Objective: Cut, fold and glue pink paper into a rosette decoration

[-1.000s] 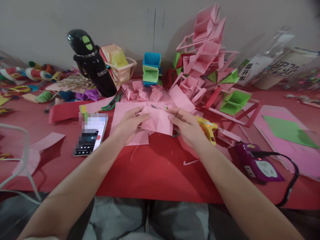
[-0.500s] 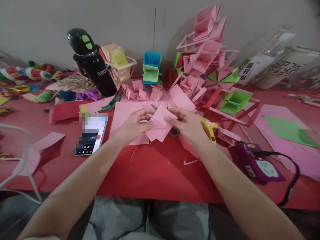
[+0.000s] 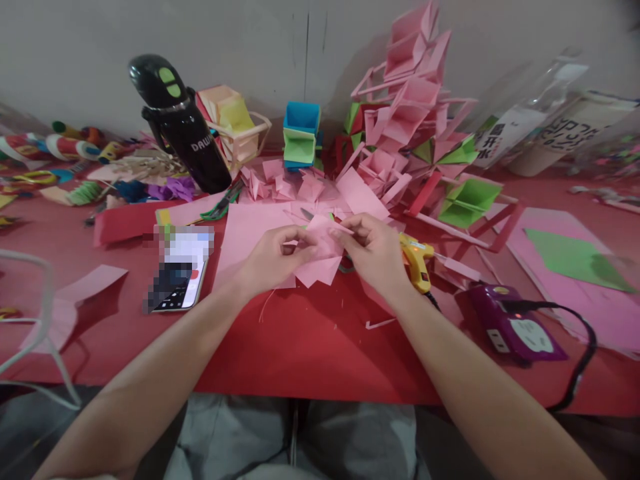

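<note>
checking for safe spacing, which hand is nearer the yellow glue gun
The right hand: it is just left of the yellow glue gun. The left hand is farther left, across the folded pink paper both hands hold.

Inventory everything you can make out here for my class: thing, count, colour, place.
Folded paper: one, pink, centre
Glue gun: one, yellow, right
Phone: one, pale-edged, left
Flask: one, black, back left
Paper structures: several, mostly pink, back
Sheet: one, green, far right
Power adapter: one, purple, right
Bottle: one, clear, back right
Craft pieces: many, multicoloured, back left
Table: one, red, underneath
Wall: one, grey, behind
Left hand: one, bare, holding folded paper
Right hand: one, bare, holding folded paper
</note>
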Motion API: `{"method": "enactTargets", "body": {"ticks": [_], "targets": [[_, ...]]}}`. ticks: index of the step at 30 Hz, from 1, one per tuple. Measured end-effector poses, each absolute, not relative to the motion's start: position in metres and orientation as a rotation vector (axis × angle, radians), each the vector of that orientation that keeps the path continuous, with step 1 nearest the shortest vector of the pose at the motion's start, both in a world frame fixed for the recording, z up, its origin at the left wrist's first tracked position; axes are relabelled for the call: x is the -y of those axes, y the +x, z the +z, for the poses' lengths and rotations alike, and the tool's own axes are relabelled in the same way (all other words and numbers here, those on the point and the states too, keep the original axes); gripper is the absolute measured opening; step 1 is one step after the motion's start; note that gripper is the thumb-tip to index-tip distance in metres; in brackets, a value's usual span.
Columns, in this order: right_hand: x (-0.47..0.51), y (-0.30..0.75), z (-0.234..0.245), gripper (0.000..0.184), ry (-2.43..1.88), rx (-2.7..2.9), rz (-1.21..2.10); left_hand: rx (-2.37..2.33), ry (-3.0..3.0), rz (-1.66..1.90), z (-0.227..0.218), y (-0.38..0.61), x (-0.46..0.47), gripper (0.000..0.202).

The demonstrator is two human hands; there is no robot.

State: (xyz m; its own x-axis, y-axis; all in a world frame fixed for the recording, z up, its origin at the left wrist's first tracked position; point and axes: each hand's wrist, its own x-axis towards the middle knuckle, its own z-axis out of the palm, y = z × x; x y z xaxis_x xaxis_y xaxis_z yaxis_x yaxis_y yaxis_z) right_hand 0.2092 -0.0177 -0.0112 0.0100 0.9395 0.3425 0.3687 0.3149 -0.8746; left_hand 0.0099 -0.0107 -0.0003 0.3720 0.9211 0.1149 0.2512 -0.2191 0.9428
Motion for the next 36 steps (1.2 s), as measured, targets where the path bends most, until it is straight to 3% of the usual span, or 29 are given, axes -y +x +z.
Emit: {"method": "enactTargets", "body": {"ticks": [4,12,24,32,36], "targets": [[0.019,0.209,-0.012,0.018,-1.201,1.615,0.582,-1.054,1.701,0.893,0.0,0.01,0.012,0.027],[0.019,0.206,-0.009,0.004,-1.07,1.656,0.135,-1.127,1.714,0.946,-0.003,0.011,0.01,0.013],[0.013,0.211,-0.013,0.01,-1.068,1.782,0.04,-1.193,1.717,0.968,-0.003,0.013,0.013,0.03],[0.019,0.206,-0.01,0.017,-1.172,1.617,0.608,-1.117,1.783,1.077,-0.013,0.012,0.011,0.035],[0.016,0.205,-0.01,0.035,-1.113,1.541,0.956,-1.05,1.723,1.055,-0.017,0.011,0.011,0.035]]}}
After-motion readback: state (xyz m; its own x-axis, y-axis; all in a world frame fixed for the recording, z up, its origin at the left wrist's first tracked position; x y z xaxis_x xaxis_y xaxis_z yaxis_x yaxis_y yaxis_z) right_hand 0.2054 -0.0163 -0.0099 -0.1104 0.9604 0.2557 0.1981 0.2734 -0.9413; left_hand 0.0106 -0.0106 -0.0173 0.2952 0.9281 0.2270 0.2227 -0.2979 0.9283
